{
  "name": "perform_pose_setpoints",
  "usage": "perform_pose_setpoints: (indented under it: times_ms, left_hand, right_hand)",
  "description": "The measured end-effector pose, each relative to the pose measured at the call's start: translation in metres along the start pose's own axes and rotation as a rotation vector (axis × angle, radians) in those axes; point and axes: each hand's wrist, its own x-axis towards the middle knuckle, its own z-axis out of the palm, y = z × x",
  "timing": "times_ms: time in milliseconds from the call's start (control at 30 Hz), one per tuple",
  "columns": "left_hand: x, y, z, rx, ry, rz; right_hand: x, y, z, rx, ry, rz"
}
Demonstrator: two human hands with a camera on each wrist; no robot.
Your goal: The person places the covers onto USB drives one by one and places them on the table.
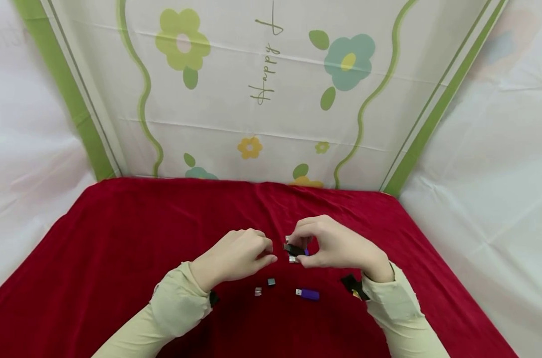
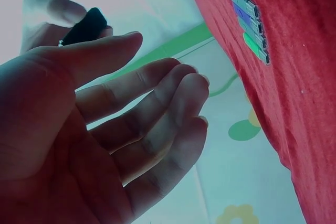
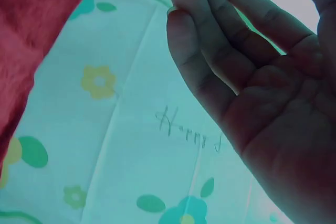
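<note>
My right hand (image 1: 331, 243) pinches a black USB flash drive (image 1: 294, 250) between thumb and fingers, its plug end pointing left. The same black drive (image 2: 89, 27) shows in the left wrist view, with part of that hand behind it. My left hand (image 1: 237, 253) is held just left of the drive, its fingers loosely bent; the left wrist view shows nothing in its palm. Beneath the right hand, a row of several USB drives lies side by side on the red cloth, mostly hidden in the head view. The left wrist view shows it with a green drive (image 2: 253, 44) at one end.
Nearer to me on the red cloth (image 1: 163, 223) lie a purple USB drive (image 1: 308, 294), a small clear cap (image 1: 258, 292) and a small blue-grey piece (image 1: 271, 282). A black item (image 1: 354, 287) with a yellow bit is beside the right sleeve. White printed fabric walls enclose the table.
</note>
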Motion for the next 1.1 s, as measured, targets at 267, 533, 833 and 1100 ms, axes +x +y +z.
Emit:
perform_pose_setpoints:
  times_ms: [267, 533, 833, 1100]
  left_hand:
    - [0.004, 0.004, 0.003, 0.001, -0.041, -0.007]
    - [0.006, 0.007, 0.012, 0.018, -0.105, -0.045]
    - [0.007, 0.017, 0.036, 0.142, -0.123, -0.059]
    - [0.007, 0.022, 0.051, 0.260, -0.090, -0.011]
  right_hand:
    - [-0.010, 0.008, -0.011, -0.019, 0.020, 0.046]
    - [-0.012, 0.010, -0.015, -0.064, 0.022, 0.091]
    - [-0.014, 0.014, -0.015, -0.061, 0.010, 0.115]
    - [-0.015, 0.012, -0.016, -0.079, 0.006, 0.140]
